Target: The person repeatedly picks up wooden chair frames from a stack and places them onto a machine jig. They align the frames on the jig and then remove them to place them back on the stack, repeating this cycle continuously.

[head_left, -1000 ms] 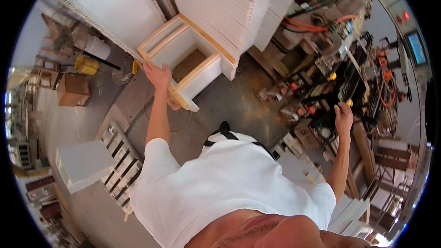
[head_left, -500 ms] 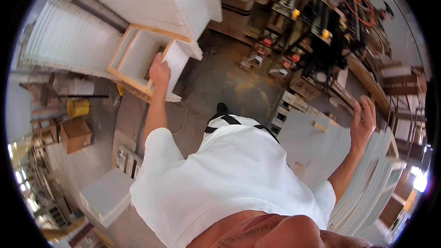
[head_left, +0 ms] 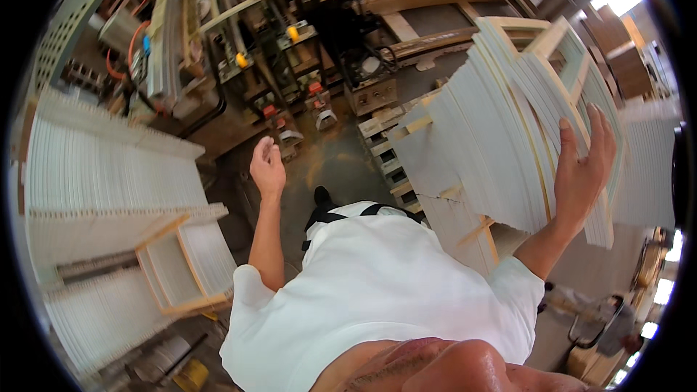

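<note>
My right hand (head_left: 584, 170) is raised with fingers spread, its palm against the edge of a tall stack of white panels (head_left: 501, 145) on my right. My left hand (head_left: 268, 165) hangs in the air over the floor, fingers loosely curled, holding nothing. A white frame with raw wood edges (head_left: 185, 265) rests against stacked white panels (head_left: 109, 174) at my left, apart from my left hand. My white shirt and black apron straps fill the lower middle.
Woodworking machinery (head_left: 239, 36) with orange and yellow parts spans the far side. Wooden pallets (head_left: 385, 138) lie on the concrete floor ahead. Another framed panel (head_left: 559, 43) tops the right stack. A person (head_left: 595, 312) stands at lower right.
My view has swung right. My left hand let go of the wood-edged frame, now at lower left. My right hand moved onto the stack of panels on the right.
</note>
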Motion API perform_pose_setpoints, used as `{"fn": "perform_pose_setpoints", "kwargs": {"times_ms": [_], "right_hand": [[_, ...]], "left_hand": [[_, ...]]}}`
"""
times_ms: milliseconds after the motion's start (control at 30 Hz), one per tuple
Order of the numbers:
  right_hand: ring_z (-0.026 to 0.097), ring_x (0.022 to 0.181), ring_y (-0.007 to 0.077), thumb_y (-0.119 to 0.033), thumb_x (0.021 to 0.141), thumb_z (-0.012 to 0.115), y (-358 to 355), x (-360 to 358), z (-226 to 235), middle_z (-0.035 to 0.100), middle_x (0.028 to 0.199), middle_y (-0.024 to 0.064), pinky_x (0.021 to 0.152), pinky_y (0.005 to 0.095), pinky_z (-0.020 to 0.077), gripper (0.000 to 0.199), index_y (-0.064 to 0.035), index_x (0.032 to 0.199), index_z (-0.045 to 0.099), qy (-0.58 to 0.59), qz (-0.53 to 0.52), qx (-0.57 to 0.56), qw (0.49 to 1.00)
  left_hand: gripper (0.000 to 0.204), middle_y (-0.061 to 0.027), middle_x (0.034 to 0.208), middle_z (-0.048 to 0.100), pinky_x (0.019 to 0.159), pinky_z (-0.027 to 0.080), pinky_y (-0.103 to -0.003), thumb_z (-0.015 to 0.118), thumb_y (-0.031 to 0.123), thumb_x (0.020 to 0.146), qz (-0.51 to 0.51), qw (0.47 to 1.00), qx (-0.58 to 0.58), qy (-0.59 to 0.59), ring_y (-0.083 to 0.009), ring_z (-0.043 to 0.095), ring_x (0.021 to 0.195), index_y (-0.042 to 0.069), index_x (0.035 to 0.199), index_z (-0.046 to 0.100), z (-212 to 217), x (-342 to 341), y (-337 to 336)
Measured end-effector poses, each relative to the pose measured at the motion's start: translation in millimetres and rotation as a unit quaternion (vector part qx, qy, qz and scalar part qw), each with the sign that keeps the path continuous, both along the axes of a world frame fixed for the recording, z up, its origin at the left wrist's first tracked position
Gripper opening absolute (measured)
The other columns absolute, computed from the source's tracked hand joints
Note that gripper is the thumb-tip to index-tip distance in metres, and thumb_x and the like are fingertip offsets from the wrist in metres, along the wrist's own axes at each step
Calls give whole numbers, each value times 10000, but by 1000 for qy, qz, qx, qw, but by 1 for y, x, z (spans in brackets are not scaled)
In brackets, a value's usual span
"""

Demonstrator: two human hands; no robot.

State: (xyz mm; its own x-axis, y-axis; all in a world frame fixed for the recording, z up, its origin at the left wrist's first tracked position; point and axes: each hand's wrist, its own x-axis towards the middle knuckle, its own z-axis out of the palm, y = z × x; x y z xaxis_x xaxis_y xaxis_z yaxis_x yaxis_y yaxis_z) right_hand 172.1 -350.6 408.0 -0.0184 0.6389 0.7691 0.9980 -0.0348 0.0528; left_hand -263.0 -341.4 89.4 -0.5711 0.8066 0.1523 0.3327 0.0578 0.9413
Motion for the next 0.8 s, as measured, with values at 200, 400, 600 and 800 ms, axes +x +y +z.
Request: {"fn": "perform_pose_setpoints", "kwargs": {"times_ms": [200, 400, 600, 800], "right_hand": [[548, 1147, 315, -247, 939, 573, -24, 60, -3, 575, 1250, 191, 975, 384, 414, 442, -4, 1304, 518, 121, -96, -187, 970], [565, 1075, 204, -241, 917, 626, -30, 99, 6, 608, 1186, 161, 919, 305, 432, 455, 33, 1273, 547, 284, -87, -217, 930], [574, 1043, 206, -275, 881, 671, 2, 50, 37, 627, 1150, 130, 918, 314, 430, 464, 36, 1217, 594, 266, -117, -194, 937], [569, 976, 189, -181, 814, 706, 26, -50, 69, 637, 1066, 104, 860, 315, 441, 414, 37, 1155, 619, 235, -22, -207, 949]], "left_hand": [[326, -83, 939, 671, 627, 496, -247, 634, 169, 901, -19, 991, 4, -134, -98, 607, 784, -36, 1152, 603, 15, -34, 144], [464, -162, 1239, 552, 966, 519, -365, 554, 181, 957, -7, 958, -39, -283, -260, 582, 1103, -20, 1357, 430, 49, -76, 277], [463, -162, 1277, 518, 1007, 510, -389, 512, 223, 978, 44, 895, -27, -444, -279, 563, 1120, -29, 1354, 416, 47, -134, 376], [593, -220, 1355, 441, 984, 530, -426, 486, 343, 975, 90, 850, -6, -519, -354, 518, 1181, -50, 1391, 333, 34, -169, 453]]}}
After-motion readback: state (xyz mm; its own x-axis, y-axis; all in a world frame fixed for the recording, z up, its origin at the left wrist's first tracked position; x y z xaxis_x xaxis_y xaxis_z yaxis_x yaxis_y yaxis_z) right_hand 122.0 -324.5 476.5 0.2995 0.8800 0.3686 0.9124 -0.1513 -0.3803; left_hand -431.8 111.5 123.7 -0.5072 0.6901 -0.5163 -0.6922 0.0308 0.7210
